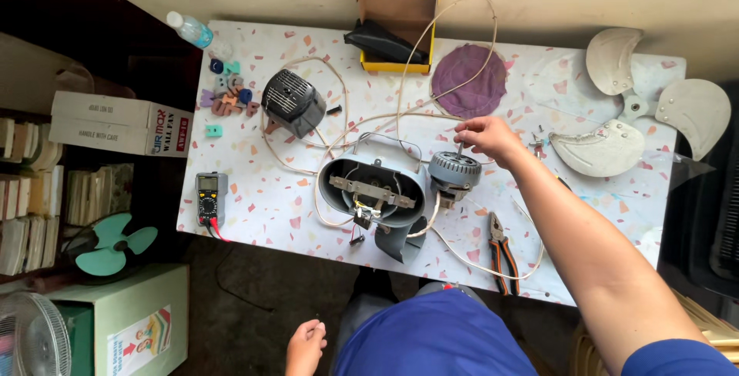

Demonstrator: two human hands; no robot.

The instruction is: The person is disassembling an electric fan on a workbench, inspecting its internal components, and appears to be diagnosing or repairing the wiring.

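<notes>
My right hand (483, 134) reaches over the tabletop (262, 207), its fingertips pinched narrowly on the thin shaft standing up from a small grey fan motor (454, 170). The motor sits directly beneath my fingers, near the middle of the tabletop, closer to its near edge. Just left of the motor, touching or almost touching it, lies the grey fan housing (373, 187), open side up, with a metal bracket and small wires inside. Pale cord (400, 83) loops around both and runs toward the far edge, where a yellow cardboard box (397, 18) stands. A purple round cloth (468, 80) lies beyond my hand. To the right, at the right edge, rests a metal three-blade fan propeller (639, 114). Orange-handled pliers (502, 251) lie near the near edge, below my forearm. A dark motor cover (292, 103) sits toward the far left, and a multimeter (210, 197) at the left edge. My left hand (305, 345) hangs below the table, loosely curled, holding nothing.
</notes>
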